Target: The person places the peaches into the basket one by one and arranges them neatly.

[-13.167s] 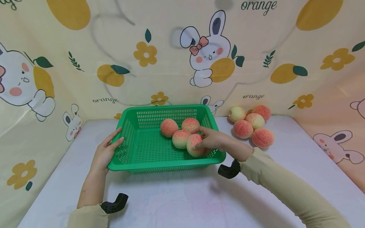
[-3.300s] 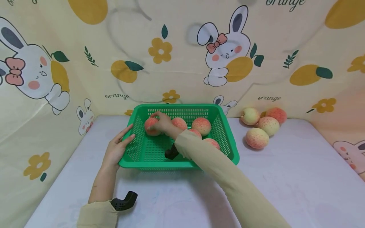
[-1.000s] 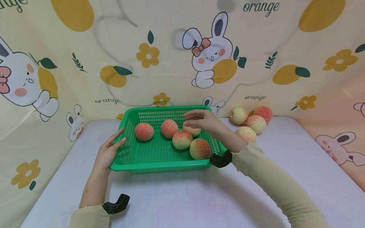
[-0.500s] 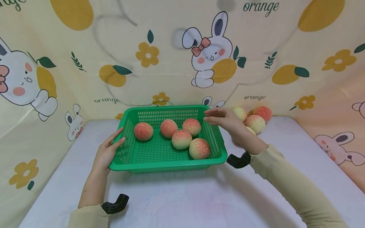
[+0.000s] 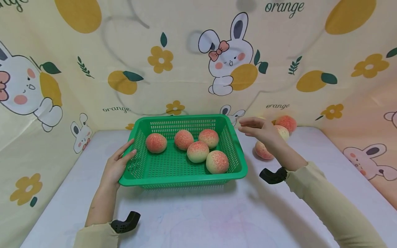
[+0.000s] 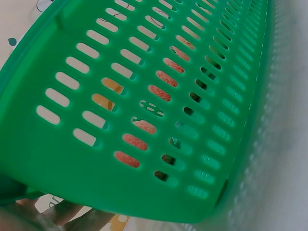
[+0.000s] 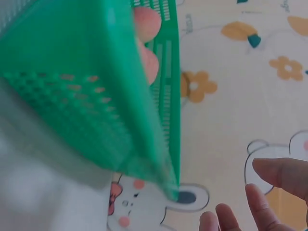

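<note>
A green plastic basket stands on the table with several peaches in it. One peach lies alone at its left; the others, among them a speckled peach, sit together towards the right. My left hand grips the left rim, and in the left wrist view its fingers show beside the basket's end. My right hand hovers empty beyond the right rim, fingers spread and slightly bent. It partly covers the loose peaches, including a pinkish peach below it.
More loose peaches, such as a red peach, lie at the table's back right. A patterned cloth with rabbits and oranges hangs behind. The white tabletop stretches in front of the basket.
Since the oldest frame, a peach has come into the basket's left side, and the loose group has shrunk. Over the last second my empty right hand has moved right, out past the rim.
</note>
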Motion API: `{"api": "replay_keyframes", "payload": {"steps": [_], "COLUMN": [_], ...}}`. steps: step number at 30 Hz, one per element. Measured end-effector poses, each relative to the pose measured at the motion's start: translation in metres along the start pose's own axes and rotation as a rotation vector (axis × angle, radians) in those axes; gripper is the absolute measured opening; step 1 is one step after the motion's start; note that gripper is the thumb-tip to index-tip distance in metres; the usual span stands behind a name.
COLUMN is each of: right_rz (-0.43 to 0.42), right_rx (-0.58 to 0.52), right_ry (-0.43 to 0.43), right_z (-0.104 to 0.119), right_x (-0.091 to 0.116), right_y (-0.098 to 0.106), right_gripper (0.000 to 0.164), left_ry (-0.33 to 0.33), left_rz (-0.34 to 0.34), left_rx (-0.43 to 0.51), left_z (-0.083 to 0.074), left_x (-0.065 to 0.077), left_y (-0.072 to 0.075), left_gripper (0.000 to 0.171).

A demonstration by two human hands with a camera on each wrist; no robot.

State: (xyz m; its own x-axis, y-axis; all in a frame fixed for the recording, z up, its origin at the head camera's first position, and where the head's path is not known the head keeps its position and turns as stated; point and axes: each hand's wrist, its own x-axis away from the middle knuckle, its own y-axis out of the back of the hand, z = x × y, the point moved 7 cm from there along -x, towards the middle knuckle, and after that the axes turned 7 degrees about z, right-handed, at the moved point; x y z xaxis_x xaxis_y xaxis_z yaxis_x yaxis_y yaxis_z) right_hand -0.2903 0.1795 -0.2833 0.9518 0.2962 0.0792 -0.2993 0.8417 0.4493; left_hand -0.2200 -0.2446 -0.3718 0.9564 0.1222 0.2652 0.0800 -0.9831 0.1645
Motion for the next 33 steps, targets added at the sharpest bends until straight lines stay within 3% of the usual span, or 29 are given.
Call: {"api": "replay_keyframes", "payload": {"steps": [9, 12, 18, 22, 29, 33], "right_rz": [-0.062, -0.052, -0.054, -0.104, -0.233, -0.336], "right_rx": [0.136, 0.164, 0.223, 0.247, 0.273, 0.290], "right_ry": [-0.111, -0.101, -0.031, 0.033, 0.072, 0.036], "right_z": [-0.024, -0.028, -0.036, -0.044, -0.068, -0.083], "right_x": [0.016, 0.020, 0.023, 0.025, 0.032, 0.037], "right_y": [0.025, 0.030, 0.035, 0.038, 0.038, 0.039], "right_gripper": [0.059, 0.063, 0.050, 0.045, 0.048, 0.056], "left_ry": [-0.018, -0.029, -0.025, -0.019, -0.019, -0.023], "left_rz": [0.021, 0.021, 0.023, 0.018, 0.017, 0.014], "left_rx": [0.009, 0.000, -0.001, -0.007, -0.002, 0.008], "left_z": [-0.002, -0.004, -0.003, -0.002, -0.002, -0.003], "left_x": [0.000, 0.001, 0.001, 0.000, 0.000, 0.000], "left_y": [-0.001, 0.000, 0.000, 0.000, 0.000, 0.000], "left_gripper": [0.052, 0.052, 0.053, 0.052, 0.052, 0.053]}}
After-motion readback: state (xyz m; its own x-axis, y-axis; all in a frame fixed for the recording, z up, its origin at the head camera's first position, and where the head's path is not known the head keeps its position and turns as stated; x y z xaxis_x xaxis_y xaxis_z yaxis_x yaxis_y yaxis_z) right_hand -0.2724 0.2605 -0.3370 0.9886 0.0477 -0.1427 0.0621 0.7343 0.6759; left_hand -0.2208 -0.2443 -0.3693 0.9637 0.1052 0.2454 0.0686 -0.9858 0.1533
